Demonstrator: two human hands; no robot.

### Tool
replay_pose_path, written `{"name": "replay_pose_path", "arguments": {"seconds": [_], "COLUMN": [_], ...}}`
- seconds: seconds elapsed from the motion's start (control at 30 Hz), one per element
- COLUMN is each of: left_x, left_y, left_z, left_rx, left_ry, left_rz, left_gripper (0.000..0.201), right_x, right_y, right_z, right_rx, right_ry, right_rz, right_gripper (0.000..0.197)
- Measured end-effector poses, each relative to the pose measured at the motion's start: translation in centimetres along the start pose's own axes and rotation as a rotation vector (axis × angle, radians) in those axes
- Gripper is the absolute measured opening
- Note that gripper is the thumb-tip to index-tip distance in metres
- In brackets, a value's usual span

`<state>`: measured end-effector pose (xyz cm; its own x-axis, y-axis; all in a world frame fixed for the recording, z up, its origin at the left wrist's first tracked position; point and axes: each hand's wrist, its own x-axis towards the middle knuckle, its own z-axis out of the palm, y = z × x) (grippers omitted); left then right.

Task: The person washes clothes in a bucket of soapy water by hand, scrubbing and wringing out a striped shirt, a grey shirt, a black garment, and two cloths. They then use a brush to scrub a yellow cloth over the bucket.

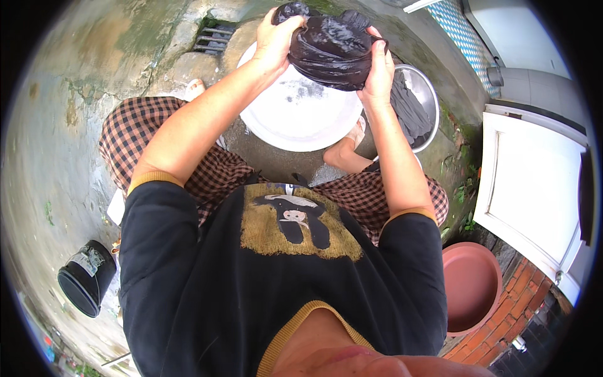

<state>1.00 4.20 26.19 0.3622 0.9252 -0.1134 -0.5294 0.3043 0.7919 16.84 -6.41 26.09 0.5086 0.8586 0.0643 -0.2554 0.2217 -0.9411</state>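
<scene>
A wet, bunched-up black garment point(331, 53) with whitish suds on it is held up in both hands. My left hand point(274, 43) grips its left side, thumb on top. On its right side my right hand point(379, 74) is closed, thumb and fingers round the cloth. Below the garment stands a wide white basin point(295, 122), with foamy water and dark specks in it. The garment covers the basin's far right part. To the right, a metal basin point(432, 94) holds dark grey wet cloth point(409, 108).
A drain grate point(214, 39) lies in the concrete ground beyond the white basin. A black bucket point(88, 276) is at the left, a reddish-brown tub point(471, 286) at the right on bricks. Beside the tub is a white door-like panel point(531, 188). My feet flank the basin.
</scene>
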Motion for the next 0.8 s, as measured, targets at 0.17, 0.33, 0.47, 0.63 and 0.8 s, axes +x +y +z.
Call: {"name": "replay_pose_path", "arguments": {"seconds": [0.17,0.33,0.47,0.63,0.8], "left_x": [-0.9,-1.9,-2.5,-3.3,-5.4], "left_y": [4.2,4.9,4.5,5.3,4.6], "left_z": [2.4,3.1,3.2,3.7,3.6], "left_rx": [0.279,0.633,0.737,0.785,0.972], "left_ry": [-0.263,-0.494,-0.527,-0.662,-0.627], "left_rz": [0.19,0.516,0.643,0.735,0.848], "left_gripper": [0.027,0.03,0.035,0.041,0.049], "right_x": [0.5,-0.9,-0.4,0.3,-0.5], "right_y": [-0.7,-1.1,-0.2,-0.5,-0.8], "right_z": [0.4,0.2,1.2,-0.7,0.6], "right_rx": [0.162,0.241,0.001,-0.493,-0.2], "right_ry": [0.1,0.057,-0.168,-0.653,-0.418], "right_rz": [0.236,0.485,0.424,0.088,0.449], "right_gripper": [0.045,0.04,0.033,0.031,0.028]}}
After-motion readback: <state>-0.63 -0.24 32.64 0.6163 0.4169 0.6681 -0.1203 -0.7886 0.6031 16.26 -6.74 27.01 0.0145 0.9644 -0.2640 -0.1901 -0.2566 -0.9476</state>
